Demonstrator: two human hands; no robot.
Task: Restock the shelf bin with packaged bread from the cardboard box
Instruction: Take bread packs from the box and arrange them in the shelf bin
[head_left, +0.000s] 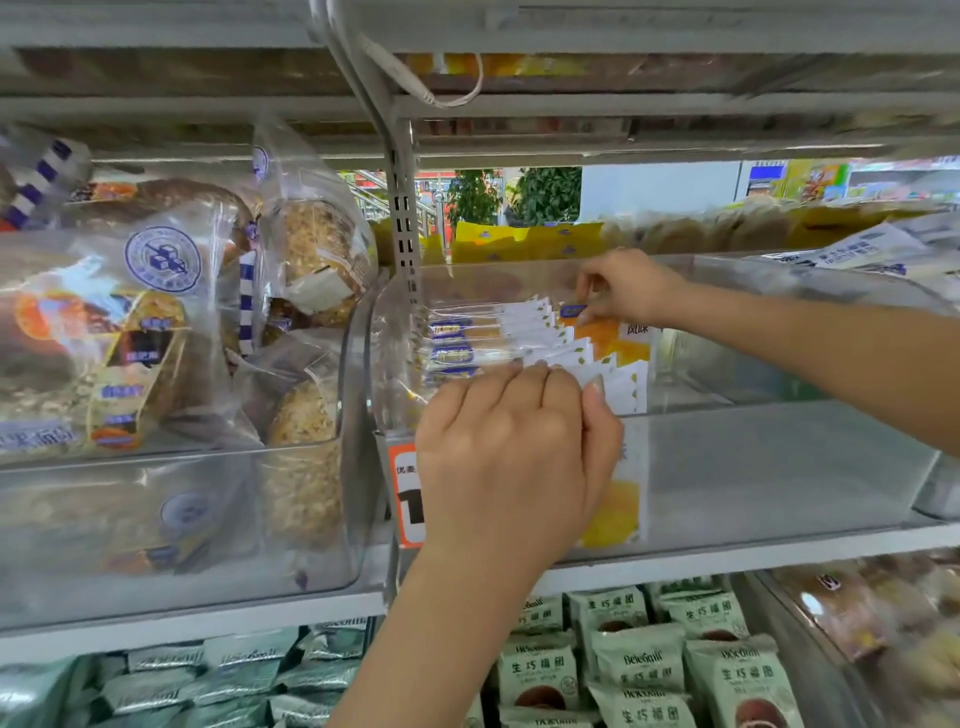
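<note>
Bread packets (540, 343) are seen standing in a row at the left end of the clear shelf bin (779, 467), on the middle shelf (727, 551). Roughly the right two thirds of the bin is seen unfilled, so the restocking is judged well short of finished. No cardboard box is visible, so the remaining supply cannot be assessed.

The neighbouring bin (171, 519) to the left is packed with bagged loaves, and green packets (639, 660) are stocked on the shelf below.

The left hand (514, 457) is laid over the bin's front wall, its fingers (540, 382) bent against the near end of the row; whether a packet is gripped cannot be told. The right hand (628, 288) is reached in from the right, and the top edge of the rearmost packet is pinched between thumb and fingers. A price tag (408, 493) is partly covered by the left hand.
</note>
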